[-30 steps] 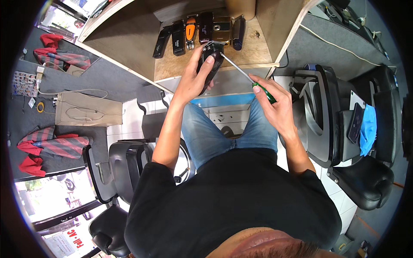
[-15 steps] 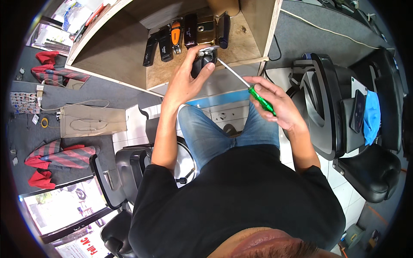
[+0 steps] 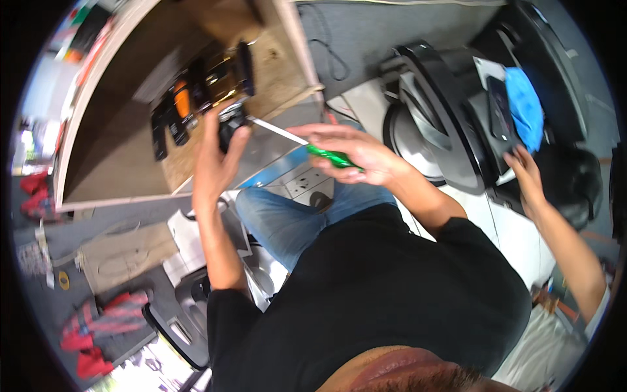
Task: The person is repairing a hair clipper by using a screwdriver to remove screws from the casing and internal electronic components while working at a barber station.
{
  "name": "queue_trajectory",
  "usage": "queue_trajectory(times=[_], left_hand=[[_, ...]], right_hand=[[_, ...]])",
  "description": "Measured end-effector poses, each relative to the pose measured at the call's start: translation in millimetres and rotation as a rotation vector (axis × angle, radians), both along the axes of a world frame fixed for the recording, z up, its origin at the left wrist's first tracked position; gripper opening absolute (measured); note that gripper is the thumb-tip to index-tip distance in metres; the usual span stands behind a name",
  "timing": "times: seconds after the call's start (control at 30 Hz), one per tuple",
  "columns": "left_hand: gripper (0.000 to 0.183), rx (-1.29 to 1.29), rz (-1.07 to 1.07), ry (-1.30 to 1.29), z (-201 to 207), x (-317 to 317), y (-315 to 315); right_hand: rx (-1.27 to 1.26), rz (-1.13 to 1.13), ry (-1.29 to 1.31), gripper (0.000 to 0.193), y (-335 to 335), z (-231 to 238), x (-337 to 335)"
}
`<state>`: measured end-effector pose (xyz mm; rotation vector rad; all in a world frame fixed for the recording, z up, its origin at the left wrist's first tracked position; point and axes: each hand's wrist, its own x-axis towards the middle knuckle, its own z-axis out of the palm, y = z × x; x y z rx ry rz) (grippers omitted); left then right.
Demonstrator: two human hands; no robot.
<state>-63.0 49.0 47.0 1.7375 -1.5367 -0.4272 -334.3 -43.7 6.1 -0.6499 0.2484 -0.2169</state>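
In my left hand (image 3: 215, 160) is a dark hair clipper (image 3: 230, 130), its metal head pointing up, thumb along its near side. My right hand (image 3: 369, 155) grips the green handle of a screwdriver (image 3: 332, 157). The shaft reaches left, its tip at or close to the clipper's head; blur hides whether they touch. Behind my left hand, on the wooden shelf (image 3: 277, 81), lie several clippers, among them a black one with an orange panel (image 3: 182, 99) and a gold one (image 3: 221, 75).
Another person's hand (image 3: 526, 171) reaches in from the right, by a black salon chair (image 3: 450, 124). A dark phone (image 3: 499, 111) and a blue cloth (image 3: 524, 108) lie on that chair. Wooden cabinet walls (image 3: 297, 46) enclose the shelf. Red-grey cloth (image 3: 108, 320) lies at the left.
The view has turned, shifting the shelf and my hands leftward in the picture. Another person's arm has come in at the right. Both my hands keep their hold.
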Motion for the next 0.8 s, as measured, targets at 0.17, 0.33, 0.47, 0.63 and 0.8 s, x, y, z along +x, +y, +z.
queue_trajectory(times=[0.17, 0.33, 0.47, 0.63, 0.8], left_hand=[[0.045, -0.013, -0.019, -0.061, -9.8, 7.5, -1.9], [0.046, 0.016, -0.021, -0.078, -5.8, 4.6, -3.7], [0.045, -0.022, -0.019, -0.015, -0.2, 0.4, -1.9], [0.050, 0.003, 0.040, -0.068, 1.7, 3.9, 4.1], [0.049, -0.056, -0.007, -0.054, 5.0, 8.0, 13.0]], right_hand=[[0.097, 0.041, -0.051, 0.048, -2.6, -5.6, 2.0], [0.055, 0.029, -0.037, 0.049, -1.0, -7.5, 2.9], [0.054, 0.066, -0.078, 0.048, 1.3, -8.5, 8.3], [0.010, 0.002, 0.011, 0.052, 13.8, 6.1, 8.4], [0.195, 0.020, -0.078, 0.055, 22.1, -1.0, 12.7]])
